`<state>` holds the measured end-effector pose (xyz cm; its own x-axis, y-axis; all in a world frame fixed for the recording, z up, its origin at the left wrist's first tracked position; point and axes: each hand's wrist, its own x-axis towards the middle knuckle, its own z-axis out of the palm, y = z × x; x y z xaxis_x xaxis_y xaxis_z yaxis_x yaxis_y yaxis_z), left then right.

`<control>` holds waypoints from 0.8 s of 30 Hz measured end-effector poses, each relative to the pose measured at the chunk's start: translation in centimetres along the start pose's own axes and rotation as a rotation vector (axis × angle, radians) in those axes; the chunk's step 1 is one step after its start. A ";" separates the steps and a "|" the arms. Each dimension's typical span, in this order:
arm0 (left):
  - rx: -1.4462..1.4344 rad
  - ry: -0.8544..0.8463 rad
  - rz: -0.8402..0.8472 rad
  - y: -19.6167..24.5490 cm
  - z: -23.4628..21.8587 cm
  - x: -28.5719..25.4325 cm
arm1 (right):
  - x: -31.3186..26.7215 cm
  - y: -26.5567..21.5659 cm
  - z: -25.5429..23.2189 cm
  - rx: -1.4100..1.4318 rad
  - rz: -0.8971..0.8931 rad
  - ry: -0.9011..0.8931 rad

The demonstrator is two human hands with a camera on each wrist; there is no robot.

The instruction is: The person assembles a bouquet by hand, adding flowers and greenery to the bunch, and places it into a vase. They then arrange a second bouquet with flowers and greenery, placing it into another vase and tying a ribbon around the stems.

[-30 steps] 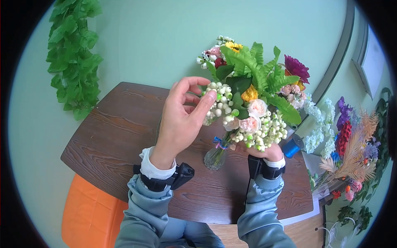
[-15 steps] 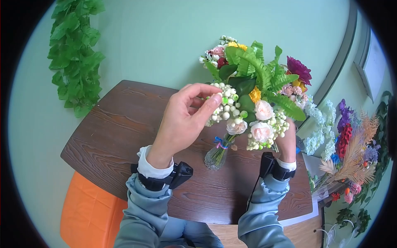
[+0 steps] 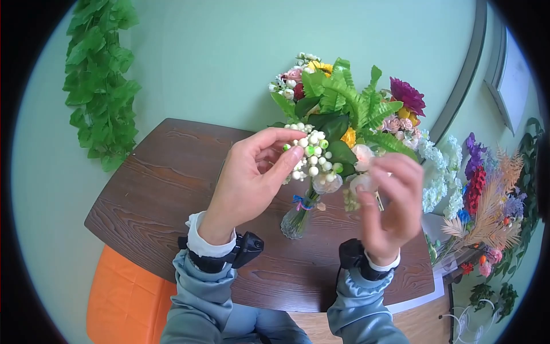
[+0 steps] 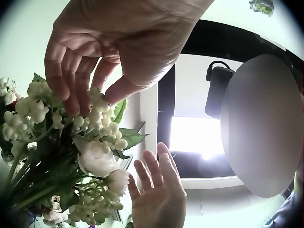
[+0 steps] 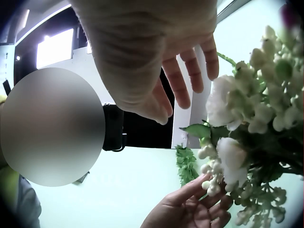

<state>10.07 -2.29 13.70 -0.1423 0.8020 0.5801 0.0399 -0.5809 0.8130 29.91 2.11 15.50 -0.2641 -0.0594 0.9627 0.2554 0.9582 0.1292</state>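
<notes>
A mixed bouquet of artificial flowers stands in a ribbed glass vase (image 3: 294,222), its stems tied with a blue and pink ribbon (image 3: 302,200). My left hand (image 3: 247,172) pinches a white berry cluster (image 3: 313,150) on the bouquet's left side between thumb and fingers. On the opposite side, my right hand (image 3: 398,203), slightly blurred, is raised with fingers extended and nothing in them. It overlaps the pale pink roses (image 3: 363,156) in the head view. The right wrist view shows its fingers (image 5: 192,76) beside a pale rose (image 5: 222,102). Green fern leaves (image 3: 349,97) rise above the berries.
The vase stands on a dark wooden table (image 3: 172,183). More artificial flowers (image 3: 481,200) are at the right, beyond the table edge. A leafy garland (image 3: 103,86) hangs on the left wall. An orange seat (image 3: 126,292) is at the lower left.
My right hand has moved from beneath the right-hand berries, out past their side, and up in front of the roses. My left hand stays at the berry cluster, slightly lower.
</notes>
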 end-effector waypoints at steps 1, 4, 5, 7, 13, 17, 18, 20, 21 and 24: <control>0.002 -0.002 0.004 -0.1 0.0 0.0 | 0.4 -0.7 0.1 -0.060 0.046 -0.100; 0.011 0.048 0.021 -0.1 0.0 0.0 | -0.1 0.3 0.8 -0.090 0.063 -0.153; 0.083 0.085 0.031 0.1 0.0 0.0 | -0.1 0.4 0.7 -0.088 0.078 -0.129; 0.156 0.124 0.039 0.1 -0.1 0.1 | -0.2 0.7 0.5 -0.084 0.093 -0.105; 0.158 0.354 0.214 0.1 -0.1 0.1 | -0.7 1.2 -0.3 0.078 0.217 0.152; 0.165 0.409 0.250 -1.3 -1.1 0.5 | -1.5 2.7 -1.3 0.116 0.392 0.414; 0.173 0.421 0.230 -1.9 -1.4 0.6 | -1.3 2.7 -1.5 0.173 0.440 0.483; 0.213 0.434 0.159 -3.2 -1.9 0.9 | -1.3 3.5 -2.1 0.207 0.497 0.546; 0.247 0.453 0.087 -4.0 -2.3 0.9 | -1.3 3.9 -2.3 0.241 0.550 0.599; 0.501 0.346 -0.103 -7.3 -3.7 0.9 | -2.1 6.0 -2.0 0.274 0.639 0.600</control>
<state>6.00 2.19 8.14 -0.4796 0.7103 0.5153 0.4564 -0.2997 0.8378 33.92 7.46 14.70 0.3981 0.4424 0.8036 -0.0633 0.8872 -0.4571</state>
